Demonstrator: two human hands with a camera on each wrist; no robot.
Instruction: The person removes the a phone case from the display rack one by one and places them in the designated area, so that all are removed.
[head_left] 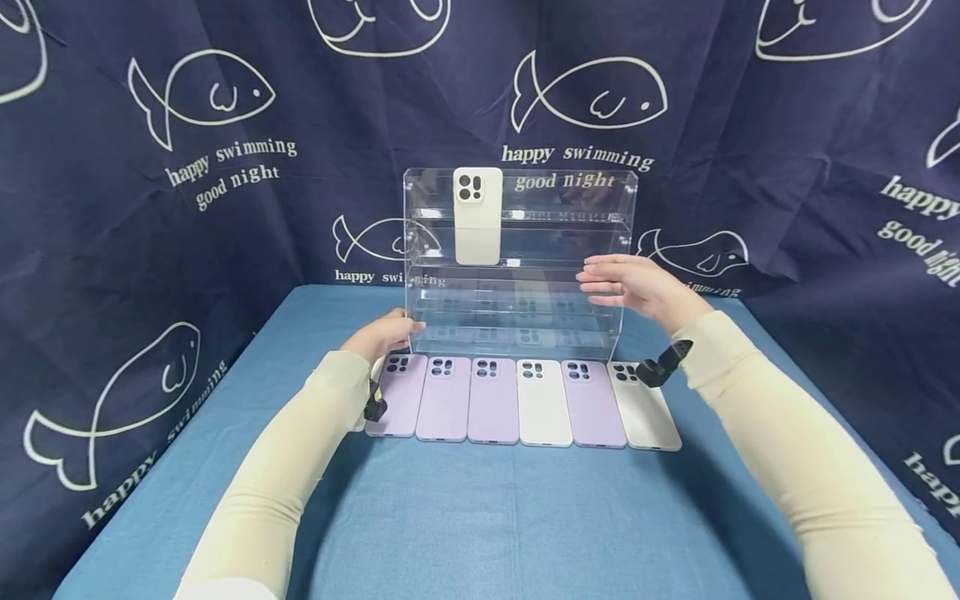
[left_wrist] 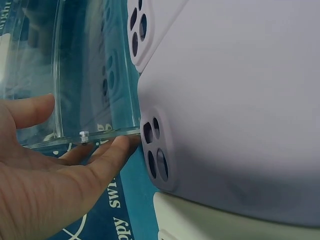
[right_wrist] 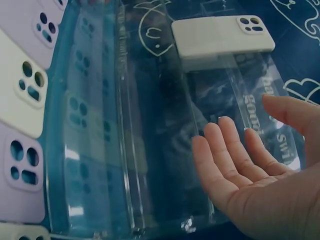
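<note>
A clear acrylic display rack (head_left: 517, 292) with stepped tiers stands on the table. One cream phone case (head_left: 477, 233) leans upright on an upper tier, left of the middle. My left hand (head_left: 385, 333) holds the rack's left side low down, thumb on the inner side of the panel and fingers outside it. Beside the rack's right side my right hand (head_left: 630, 283) is raised, fingers extended and nothing in the palm. In front of the rack lies a row of phone cases, among them a purple case (head_left: 492, 408), a white case (head_left: 545, 412) and a cream case (head_left: 652, 417).
Blue cloth covers the table (head_left: 480, 508). Behind and at both sides hangs a navy curtain (head_left: 465, 108) printed with fish and words. Another pale case (left_wrist: 215, 220) lies at the row's left end, mostly under my left wrist.
</note>
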